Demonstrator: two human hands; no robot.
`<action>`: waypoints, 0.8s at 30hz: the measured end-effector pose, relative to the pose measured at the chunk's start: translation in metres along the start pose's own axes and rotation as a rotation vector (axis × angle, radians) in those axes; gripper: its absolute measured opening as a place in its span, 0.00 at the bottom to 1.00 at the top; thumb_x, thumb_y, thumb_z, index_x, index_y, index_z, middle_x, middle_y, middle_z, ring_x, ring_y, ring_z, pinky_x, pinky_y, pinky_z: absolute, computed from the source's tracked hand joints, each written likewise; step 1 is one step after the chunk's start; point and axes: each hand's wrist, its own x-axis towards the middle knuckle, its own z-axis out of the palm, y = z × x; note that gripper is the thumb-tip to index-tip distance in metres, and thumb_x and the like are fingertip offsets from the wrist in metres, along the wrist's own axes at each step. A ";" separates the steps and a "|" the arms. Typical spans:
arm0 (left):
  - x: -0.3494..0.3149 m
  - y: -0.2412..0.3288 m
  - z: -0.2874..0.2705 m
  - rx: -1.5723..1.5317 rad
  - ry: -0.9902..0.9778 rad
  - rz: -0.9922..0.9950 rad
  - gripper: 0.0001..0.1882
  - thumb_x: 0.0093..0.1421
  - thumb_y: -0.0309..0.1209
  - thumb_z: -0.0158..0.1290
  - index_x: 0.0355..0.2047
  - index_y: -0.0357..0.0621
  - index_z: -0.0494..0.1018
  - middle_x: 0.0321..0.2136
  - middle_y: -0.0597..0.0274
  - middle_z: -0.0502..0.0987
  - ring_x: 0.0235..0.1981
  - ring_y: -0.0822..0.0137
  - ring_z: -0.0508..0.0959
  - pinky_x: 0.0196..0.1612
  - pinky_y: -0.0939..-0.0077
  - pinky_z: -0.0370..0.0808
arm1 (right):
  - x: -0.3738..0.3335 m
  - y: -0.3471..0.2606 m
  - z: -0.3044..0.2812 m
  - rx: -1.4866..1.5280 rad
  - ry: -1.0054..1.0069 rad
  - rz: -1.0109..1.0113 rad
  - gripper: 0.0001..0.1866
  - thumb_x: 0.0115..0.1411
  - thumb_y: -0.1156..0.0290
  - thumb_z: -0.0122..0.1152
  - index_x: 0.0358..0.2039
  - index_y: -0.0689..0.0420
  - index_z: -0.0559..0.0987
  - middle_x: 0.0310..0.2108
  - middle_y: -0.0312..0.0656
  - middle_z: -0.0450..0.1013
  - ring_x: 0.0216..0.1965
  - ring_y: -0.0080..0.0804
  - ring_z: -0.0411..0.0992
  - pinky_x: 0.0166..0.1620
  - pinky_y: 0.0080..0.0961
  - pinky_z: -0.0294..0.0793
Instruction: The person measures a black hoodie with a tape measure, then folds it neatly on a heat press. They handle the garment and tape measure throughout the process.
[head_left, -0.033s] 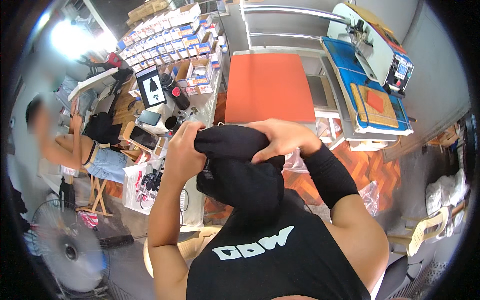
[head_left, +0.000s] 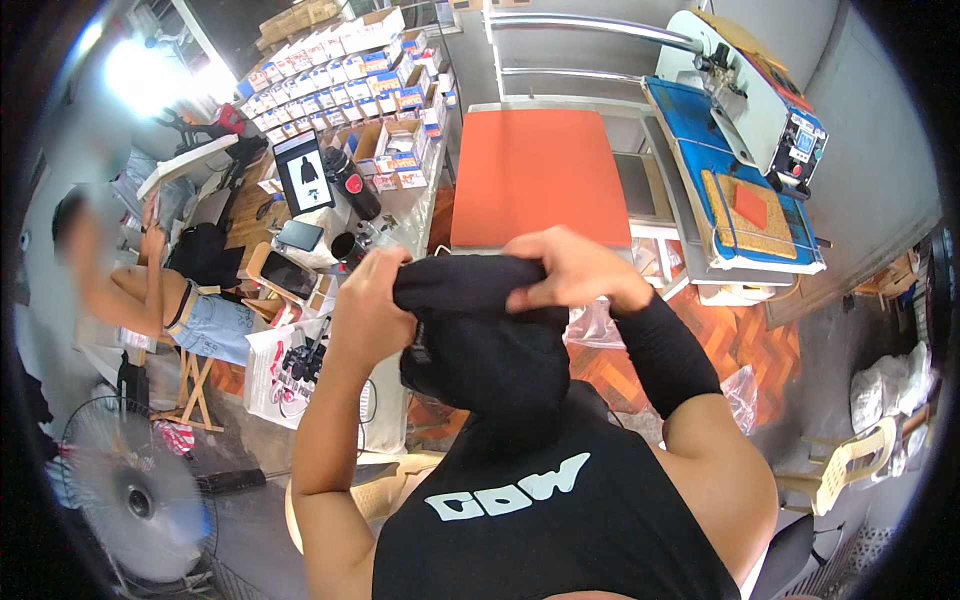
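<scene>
A folded black garment is held up in front of my chest, with a small tag on its left edge. My left hand is closed on its upper left corner, the fingers curled over the top. At the upper right, my right hand grips the fold, its thumb lying across the cloth on the near side. The far side of the garment and some of my fingertips are hidden. Against my black shirt, the garment's lower end is hard to make out.
Ahead is an orange-topped table; a heat press with a blue bed stands right of it. Left are stacked small boxes, a tablet and a black bottle. A fan spins near a seated person.
My right hand has shifted slightly up and left along the fold. The garment's upper band and lower part now lie closer together, with the crease between them less deep.
</scene>
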 end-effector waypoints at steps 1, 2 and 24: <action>-0.001 0.002 -0.005 -0.045 -0.043 0.096 0.35 0.44 0.20 0.68 0.56 0.40 0.73 0.46 0.44 0.80 0.50 0.39 0.80 0.50 0.55 0.78 | -0.004 -0.005 -0.004 -0.049 0.072 0.220 0.26 0.47 0.67 0.81 0.45 0.62 0.83 0.39 0.53 0.81 0.44 0.50 0.82 0.49 0.35 0.78; -0.005 0.002 -0.012 -0.068 -0.127 0.115 0.36 0.44 0.23 0.71 0.57 0.40 0.73 0.46 0.44 0.80 0.51 0.40 0.80 0.51 0.55 0.78 | -0.012 -0.010 -0.002 -0.124 0.230 0.169 0.19 0.47 0.76 0.78 0.41 0.62 0.82 0.34 0.52 0.80 0.39 0.49 0.82 0.45 0.35 0.79; -0.061 -0.036 0.249 -2.118 0.472 -0.980 0.20 0.72 0.32 0.44 0.59 0.38 0.74 0.56 0.47 0.80 0.55 0.49 0.81 0.64 0.50 0.75 | -0.029 0.021 0.078 0.701 0.497 0.400 0.50 0.55 0.83 0.73 0.76 0.59 0.57 0.47 0.53 0.80 0.50 0.36 0.79 0.55 0.32 0.78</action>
